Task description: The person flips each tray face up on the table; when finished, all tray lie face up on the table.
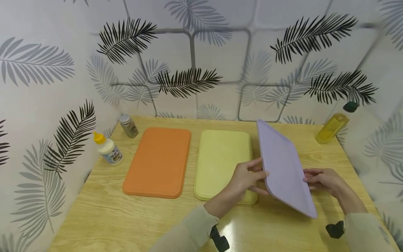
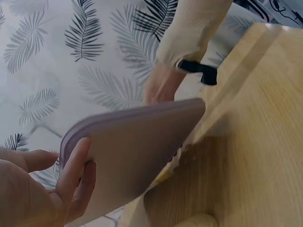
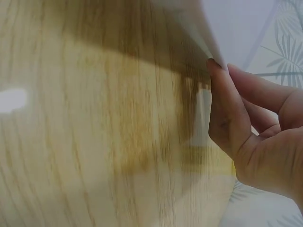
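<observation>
A flat lavender tray (image 1: 284, 168) with rounded corners is held tilted above the right part of the table, its left side higher than its right. My left hand (image 1: 244, 180) pinches its left edge, fingers under and thumb at the rim. On the opposite edge, my right hand (image 1: 325, 180) pinches the rim between thumb and fingers. The left wrist view shows the underside of the lavender tray (image 2: 128, 151) facing the table. A yellow tray (image 1: 223, 157) lies flat beneath and beside my left forearm. Left of it, an orange tray (image 1: 158, 161) lies flat too.
A glue-like white bottle with a yellow cap (image 1: 108, 148) and a small grey-lidded jar (image 1: 129, 126) stand at the left edge of the wooden table (image 1: 104, 210). A bottle of yellow liquid (image 1: 332, 128) stands at the back right. Leaf-patterned walls (image 1: 220, 52) border the table.
</observation>
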The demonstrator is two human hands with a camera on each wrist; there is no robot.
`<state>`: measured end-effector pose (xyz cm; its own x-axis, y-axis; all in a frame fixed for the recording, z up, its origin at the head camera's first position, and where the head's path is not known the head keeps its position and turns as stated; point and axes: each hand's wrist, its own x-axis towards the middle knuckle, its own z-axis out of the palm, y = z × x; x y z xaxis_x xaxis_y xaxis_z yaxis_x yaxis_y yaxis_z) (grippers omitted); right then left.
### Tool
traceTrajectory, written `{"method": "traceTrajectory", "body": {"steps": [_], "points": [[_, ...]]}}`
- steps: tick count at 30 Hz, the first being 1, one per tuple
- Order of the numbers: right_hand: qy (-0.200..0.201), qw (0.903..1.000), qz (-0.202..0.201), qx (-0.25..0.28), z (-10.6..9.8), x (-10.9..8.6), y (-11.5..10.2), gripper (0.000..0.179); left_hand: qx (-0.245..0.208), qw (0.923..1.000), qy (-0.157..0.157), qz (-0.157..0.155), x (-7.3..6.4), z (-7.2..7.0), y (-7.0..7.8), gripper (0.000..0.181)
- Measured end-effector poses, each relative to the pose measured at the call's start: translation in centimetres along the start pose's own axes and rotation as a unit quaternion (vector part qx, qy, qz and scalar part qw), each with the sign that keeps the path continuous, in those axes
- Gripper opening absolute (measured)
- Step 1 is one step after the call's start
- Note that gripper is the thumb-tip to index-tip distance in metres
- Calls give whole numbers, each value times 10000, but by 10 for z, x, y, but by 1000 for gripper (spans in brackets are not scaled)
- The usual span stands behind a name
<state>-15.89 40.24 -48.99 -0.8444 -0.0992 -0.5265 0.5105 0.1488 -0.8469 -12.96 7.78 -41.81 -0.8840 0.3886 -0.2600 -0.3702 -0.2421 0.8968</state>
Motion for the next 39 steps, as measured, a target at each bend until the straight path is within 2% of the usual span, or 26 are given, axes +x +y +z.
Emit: {"method": "traceTrajectory", "body": {"steps": [3, 7, 9, 12, 16, 20, 28, 32, 34, 36, 37, 39], "points": [[105, 9999, 18, -130, -3, -5, 3, 37, 212, 9996, -102, -151, 10, -5, 1, 54], [320, 9971, -83, -685, -8, -15, 2, 53, 385, 9981, -354, -333, 28, -12, 0, 59], [372, 9956, -147, -847, -12, -20, 1, 57, 434, 9974, -381, -428, 35, -14, -3, 60], [371, 9949, -275, -895, -22, -25, 4, 52, 572, 9962, -360, -557, 41, -16, -9, 61], [381, 9951, -305, -859, -35, -29, 8, 47, 847, 9937, -179, -715, 46, -14, -22, 57], [423, 9934, -336, -1013, -43, -28, 7, 51, 1081, 9913, 159, -730, 54, -7, -32, 56], [625, 9849, -335, -1577, -54, -17, -1, 60, 1384, 9843, 672, -859, 69, 7, -41, 56], [693, 9815, -307, -1760, -57, -12, -5, 61, 1551, 9817, 800, -760, 77, 12, -46, 54], [729, 9802, -295, -1815, -58, -10, -7, 60, 1851, 9771, 814, -658, 82, 14, -50, 49], [786, 9787, -290, -1876, -58, -7, -9, 57, 2385, 9666, 785, -511, 87, 16, -53, 42], [829, 9779, -276, -1898, -59, -6, -9, 57, 2696, 9587, 806, -406, 89, 18, -54, 37], [893, 9764, -223, -1956, -60, -5, -10, 54, 3415, 9356, 879, -174, 94, 21, -57, 25]]}}
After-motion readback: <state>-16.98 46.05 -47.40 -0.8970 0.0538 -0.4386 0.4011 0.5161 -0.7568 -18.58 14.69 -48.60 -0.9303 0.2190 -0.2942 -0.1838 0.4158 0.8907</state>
